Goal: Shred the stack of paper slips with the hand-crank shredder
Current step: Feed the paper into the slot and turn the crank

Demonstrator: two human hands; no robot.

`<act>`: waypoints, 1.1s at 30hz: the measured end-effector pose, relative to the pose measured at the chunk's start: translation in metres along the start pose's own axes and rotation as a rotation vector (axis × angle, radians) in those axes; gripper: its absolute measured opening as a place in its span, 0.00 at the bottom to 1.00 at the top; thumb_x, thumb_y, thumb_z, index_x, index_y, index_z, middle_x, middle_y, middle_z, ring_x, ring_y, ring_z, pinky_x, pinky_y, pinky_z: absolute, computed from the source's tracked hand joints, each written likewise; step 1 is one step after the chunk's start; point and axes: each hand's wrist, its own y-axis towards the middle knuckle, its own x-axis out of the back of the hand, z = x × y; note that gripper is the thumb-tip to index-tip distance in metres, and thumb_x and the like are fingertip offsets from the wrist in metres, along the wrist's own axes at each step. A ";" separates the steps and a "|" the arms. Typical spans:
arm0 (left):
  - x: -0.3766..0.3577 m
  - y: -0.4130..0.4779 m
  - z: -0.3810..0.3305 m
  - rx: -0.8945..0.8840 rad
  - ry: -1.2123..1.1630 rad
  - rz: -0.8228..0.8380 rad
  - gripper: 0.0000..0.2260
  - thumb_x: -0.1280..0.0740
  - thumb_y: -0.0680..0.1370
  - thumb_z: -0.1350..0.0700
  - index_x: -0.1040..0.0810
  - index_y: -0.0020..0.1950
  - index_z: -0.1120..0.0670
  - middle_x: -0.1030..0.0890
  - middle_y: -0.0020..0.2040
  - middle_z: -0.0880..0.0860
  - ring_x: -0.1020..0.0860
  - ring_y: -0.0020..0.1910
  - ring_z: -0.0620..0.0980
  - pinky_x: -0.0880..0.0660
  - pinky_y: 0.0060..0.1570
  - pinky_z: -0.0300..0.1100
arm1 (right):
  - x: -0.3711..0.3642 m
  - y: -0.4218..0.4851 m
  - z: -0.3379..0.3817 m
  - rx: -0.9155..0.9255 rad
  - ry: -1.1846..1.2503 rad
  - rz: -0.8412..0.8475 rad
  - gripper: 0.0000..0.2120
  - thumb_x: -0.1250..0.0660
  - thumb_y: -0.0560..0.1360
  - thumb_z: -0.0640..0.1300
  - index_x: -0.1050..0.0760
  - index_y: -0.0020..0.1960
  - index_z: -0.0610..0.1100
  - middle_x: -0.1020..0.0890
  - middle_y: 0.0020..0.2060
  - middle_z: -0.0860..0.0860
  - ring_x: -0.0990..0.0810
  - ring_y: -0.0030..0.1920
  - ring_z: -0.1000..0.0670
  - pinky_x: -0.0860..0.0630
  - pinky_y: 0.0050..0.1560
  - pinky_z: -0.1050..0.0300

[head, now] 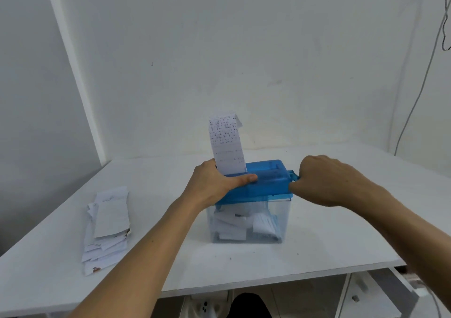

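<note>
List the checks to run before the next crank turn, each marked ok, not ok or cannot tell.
1. Printed slip stands upright in the blue shredder lid: ok.
2. Left hand grips the lid's left end to steady it: ok.
3. Right hand holds the crank handle: ok.
4. Thumb apart from the slip: cannot tell; its tip lies right by the slip's base.
5. Room left in the clear bin: ok, partly filled.
</note>
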 end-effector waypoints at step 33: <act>0.002 0.006 0.011 -0.075 0.064 0.078 0.44 0.27 0.57 0.28 0.27 0.70 0.45 0.26 0.59 0.39 0.27 0.58 0.43 0.31 0.42 0.27 | -0.123 0.094 -0.030 -0.312 1.012 0.087 0.11 0.41 0.80 0.36 0.27 0.39 0.40 0.26 0.32 0.43 0.32 0.30 0.49 0.33 0.31 0.57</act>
